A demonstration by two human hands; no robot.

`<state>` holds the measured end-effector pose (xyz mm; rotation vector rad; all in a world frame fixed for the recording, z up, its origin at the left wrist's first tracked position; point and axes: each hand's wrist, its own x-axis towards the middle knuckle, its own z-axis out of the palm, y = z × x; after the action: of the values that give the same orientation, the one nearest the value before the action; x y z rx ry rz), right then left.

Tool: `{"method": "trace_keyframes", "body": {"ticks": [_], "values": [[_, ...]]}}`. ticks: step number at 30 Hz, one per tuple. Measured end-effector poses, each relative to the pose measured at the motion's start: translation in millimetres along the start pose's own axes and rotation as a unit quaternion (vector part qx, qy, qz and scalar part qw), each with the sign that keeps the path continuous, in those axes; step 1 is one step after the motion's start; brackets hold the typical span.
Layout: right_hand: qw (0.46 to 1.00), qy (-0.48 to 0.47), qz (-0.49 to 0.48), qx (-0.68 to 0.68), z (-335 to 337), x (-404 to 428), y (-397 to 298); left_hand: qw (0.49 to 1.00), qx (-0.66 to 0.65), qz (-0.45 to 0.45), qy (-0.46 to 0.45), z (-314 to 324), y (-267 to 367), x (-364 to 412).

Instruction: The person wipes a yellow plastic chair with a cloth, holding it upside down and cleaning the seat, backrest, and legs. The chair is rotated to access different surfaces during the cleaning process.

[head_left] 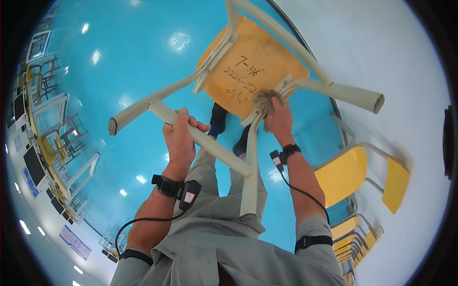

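Observation:
Before me an upturned chair shows the underside of its yellow wooden seat [247,60], which bears handwriting, and its cream metal tube frame [171,85]. My left hand [182,137] is closed round the crossbar [222,152] between two of the chair's legs. In my right hand [281,118] is a grey-brown cloth [265,102], bunched against the seat's underside beside a metal bracket and the bend of a leg. The cloth covers part of the writing. Both wrists wear black straps with small cabled devices.
A row of yellow chairs [341,175] stands along the white wall [411,118] at the right. Desks with monitors [35,166] and more chairs [48,146] line the far left. My feet are on the shiny blue floor [132,64], below the chair.

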<state>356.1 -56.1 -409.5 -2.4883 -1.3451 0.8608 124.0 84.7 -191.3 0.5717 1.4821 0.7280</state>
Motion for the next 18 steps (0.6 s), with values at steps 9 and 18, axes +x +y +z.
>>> {"method": "trace_keyframes", "body": {"ticks": [9,18], "values": [[0.982,-0.089,0.031,0.166,-32.4,-22.4,32.0,0.999,0.028,0.012,0.013,-7.8,-5.8,7.1],[0.72,0.141,0.139,0.665,-178.3,-33.3,9.0,0.999,0.036,0.019,-0.002,-13.6,-8.4,6.0]]}}
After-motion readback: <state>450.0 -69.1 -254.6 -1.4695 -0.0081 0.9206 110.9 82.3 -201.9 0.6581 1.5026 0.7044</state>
